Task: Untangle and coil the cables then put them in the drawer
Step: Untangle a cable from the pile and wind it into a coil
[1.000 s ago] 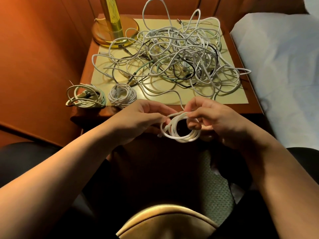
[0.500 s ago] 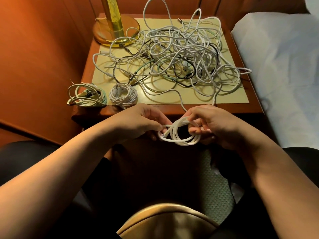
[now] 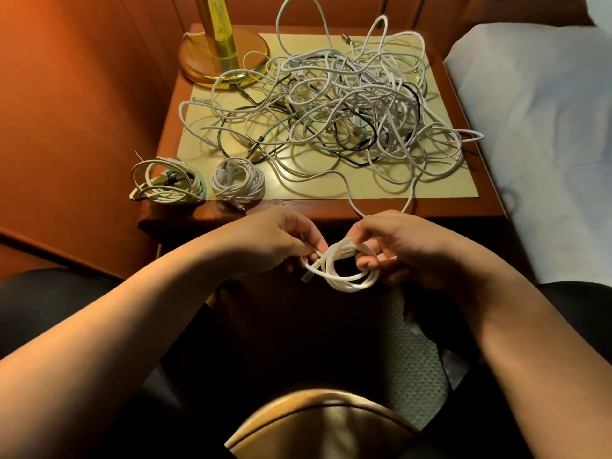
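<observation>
White cable coil (image 3: 344, 270) held just off the nightstand's near edge, both hands on it. Left hand (image 3: 275, 241) pinching the coil's left side, a loose plug end poking out below the fingers. Right hand (image 3: 402, 246) curled around the coil's right side, thumb and fingertips pinching the strands at the top. Hands close together, clamped on the same coil (a small one, a few turns). Up on the nightstand (image 3: 298, 208): big tangle of cables (image 3: 344, 104) sprawled across the pale mat (image 3: 440, 188), mostly white with some black and mint green strands, one white strand trailing over the near edge towards the hands. Two finished coils at the near left corner: white-and-green coil (image 3: 167, 183) right at the corner, white coil (image 3: 237, 177) just beside it. Brass lamp base (image 3: 220, 51) at the far left corner.
</observation>
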Available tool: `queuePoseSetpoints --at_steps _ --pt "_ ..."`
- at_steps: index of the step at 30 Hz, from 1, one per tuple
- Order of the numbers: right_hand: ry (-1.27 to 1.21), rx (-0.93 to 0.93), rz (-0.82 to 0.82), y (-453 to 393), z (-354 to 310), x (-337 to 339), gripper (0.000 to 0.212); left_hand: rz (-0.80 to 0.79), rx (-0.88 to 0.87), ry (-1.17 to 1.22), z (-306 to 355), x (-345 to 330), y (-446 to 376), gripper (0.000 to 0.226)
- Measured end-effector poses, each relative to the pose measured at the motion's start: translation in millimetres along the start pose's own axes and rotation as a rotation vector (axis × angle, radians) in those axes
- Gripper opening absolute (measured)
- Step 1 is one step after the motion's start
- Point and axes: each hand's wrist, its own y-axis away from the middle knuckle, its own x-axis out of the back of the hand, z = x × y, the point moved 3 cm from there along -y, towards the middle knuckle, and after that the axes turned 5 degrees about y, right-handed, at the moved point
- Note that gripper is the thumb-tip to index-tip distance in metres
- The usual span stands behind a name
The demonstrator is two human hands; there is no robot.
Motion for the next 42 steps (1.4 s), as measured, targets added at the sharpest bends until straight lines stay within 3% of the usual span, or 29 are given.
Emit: queuePoseSetpoints --at_steps 4,10,15,20,27,29,33,37,42 --pt "-0.005 -0.001 -0.007 -0.3 -0.2 -0.2 0.019 0.007 -0.006 0.021 -0.9 1.6 1.6 0.023" --pt "-0.066 0.018 -0.059 -1.4 2.1 -2.9 0.023 0.027 0.005 0.431 -5.3 2.3 -0.4 0.016" --pt "-0.156 0.039 -0.041 -7.4 7.4 -5.3 0.033 0.042 0.005 0.444 -4.9 -7.0 -1.6 0.015" --pt "-0.252 0.033 -0.027 -7.4 6.5 -3.5 0.03 0.015 0.047 0.477 -3.5 -6.7 -0.2 0.016" --pt "-0.187 0.06 0.025 -13.8 9.4 -5.9 0.018 0.041 0.05 0.709 -0.9 -14.8 -1.7 0.028" --pt "-0.184 0.061 0.016 -13.2 8.8 -5.7 0.014 0.038 -0.024 0.615 1.7 -16.5 0.8 0.034" --pt "-0.205 0.052 -0.041 -10.8 9.1 -6.9 0.008 0.15 -0.24 0.155 5.2 -23.2 9.5 0.039" --pt "-0.3 0.04 -0.137 -5.4 7.1 -5.5 0.02 0.161 -0.471 0.044 10.8 -23.0 17.3 0.031" --pt "-0.528 0.055 -0.274 1.1 2.5 -3.6 0.041 0.313 -0.652 -0.089 10.4 -13.6 15.5 0.03"
